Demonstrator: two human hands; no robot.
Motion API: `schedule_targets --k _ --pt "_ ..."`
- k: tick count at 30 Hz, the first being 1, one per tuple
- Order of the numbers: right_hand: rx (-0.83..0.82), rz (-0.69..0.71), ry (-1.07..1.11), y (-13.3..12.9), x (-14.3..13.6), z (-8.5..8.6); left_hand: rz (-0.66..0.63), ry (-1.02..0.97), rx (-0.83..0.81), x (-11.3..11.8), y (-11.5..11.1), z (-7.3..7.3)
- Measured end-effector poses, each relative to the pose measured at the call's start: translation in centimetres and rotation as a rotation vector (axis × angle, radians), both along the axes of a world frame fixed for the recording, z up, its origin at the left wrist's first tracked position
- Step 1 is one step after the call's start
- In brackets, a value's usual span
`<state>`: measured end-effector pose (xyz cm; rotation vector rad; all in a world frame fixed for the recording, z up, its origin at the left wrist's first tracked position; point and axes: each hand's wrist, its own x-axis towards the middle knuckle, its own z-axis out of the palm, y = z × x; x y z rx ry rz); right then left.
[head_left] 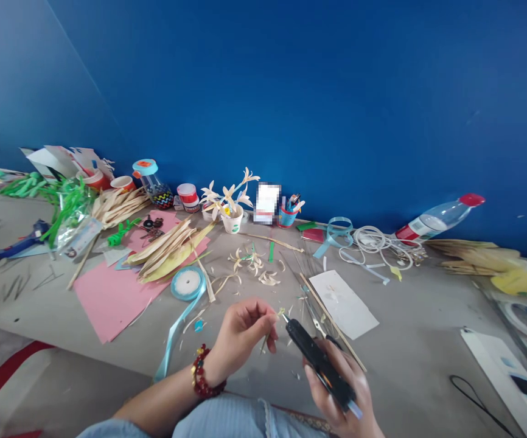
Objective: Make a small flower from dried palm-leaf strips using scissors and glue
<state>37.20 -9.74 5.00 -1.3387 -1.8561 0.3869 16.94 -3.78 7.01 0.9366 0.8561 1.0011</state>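
Note:
My right hand (343,380) is wrapped round a black hot glue gun (316,359), a clear glue stick jutting from its rear. Its metal nozzle points up and left, close to the fingertips of my left hand (247,328). Those fingers pinch a thin stem with a small pale yellow-green tip (282,311); whether the nozzle touches the tip I cannot tell. Scissors (317,322), partly behind the glue gun, lie beyond my right hand. Pale husk flowers (247,260) and loose petals (269,278) are scattered ahead of my hands.
A white cup (233,222) of husk flowers stands by the blue wall. Left lie a blue ribbon roll (187,283), pink paper (108,298), corn husks (165,246) and another glue gun (24,239). Right are white paper (345,307), a coiled cable (373,243), a bottle (441,219) and a power strip (496,371).

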Motion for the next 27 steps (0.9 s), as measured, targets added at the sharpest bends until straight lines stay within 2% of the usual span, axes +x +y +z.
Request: schedule_targets --k 5,8,10,12,15,19,21,24,27 --pt "-0.059 -0.146 0.149 -0.2 0.3 0.4 0.014 0.012 0.004 -0.2 0.0 0.0" --pt "-0.074 -0.256 0.183 0.6 1.7 0.7 0.033 0.022 -0.012 -0.5 0.1 -0.3" --pt "-0.052 -0.36 0.055 1.2 3.4 0.6 0.061 0.026 -0.018 -1.1 0.1 -0.8" --pt "-0.044 -0.493 -0.177 1.6 5.5 0.1 0.099 0.053 -0.004 -1.8 0.2 -1.3" --pt "-0.156 -0.572 -0.485 1.4 8.5 -1.7 0.156 0.109 0.026 -3.0 0.4 -1.9" --pt "-0.167 -0.505 -0.645 0.3 11.2 -4.7 0.195 0.114 0.039 -3.6 0.8 -2.3" --pt "-0.196 -0.441 -0.66 -0.1 12.2 -5.4 0.198 0.095 0.041 -3.5 1.0 -2.3" --pt "-0.202 -0.341 -0.702 -0.3 13.3 -4.7 0.194 0.078 0.047 -3.2 1.3 -2.1" --pt "-0.16 -0.341 -0.696 0.6 12.5 -2.5 0.187 0.08 0.063 -3.2 1.5 -2.0"
